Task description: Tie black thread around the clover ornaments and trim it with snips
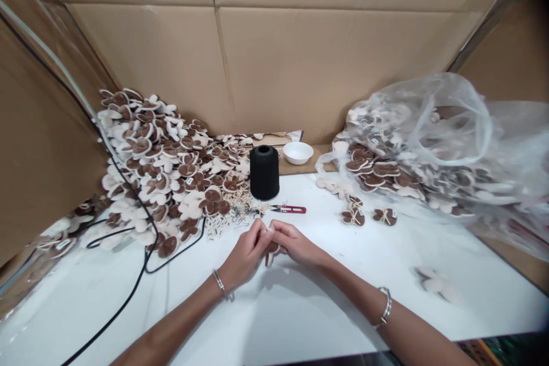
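A translucent plastic bag [450, 160] at frame right held fuzzy brown-and-cream lobed pieces [374, 169]; a round white bowl [298, 158] stood near centre. Just below centre, the left hand [249, 245] and right hand [295, 242] together pinched a brown, pale-edged plush piece [271, 249].

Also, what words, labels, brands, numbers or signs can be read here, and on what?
No text is readable.
Small white labels on brown plush pieces: too small and blurred to read.
Black thread cone: no text visible.
Red-handled thread snips: no legible marking.
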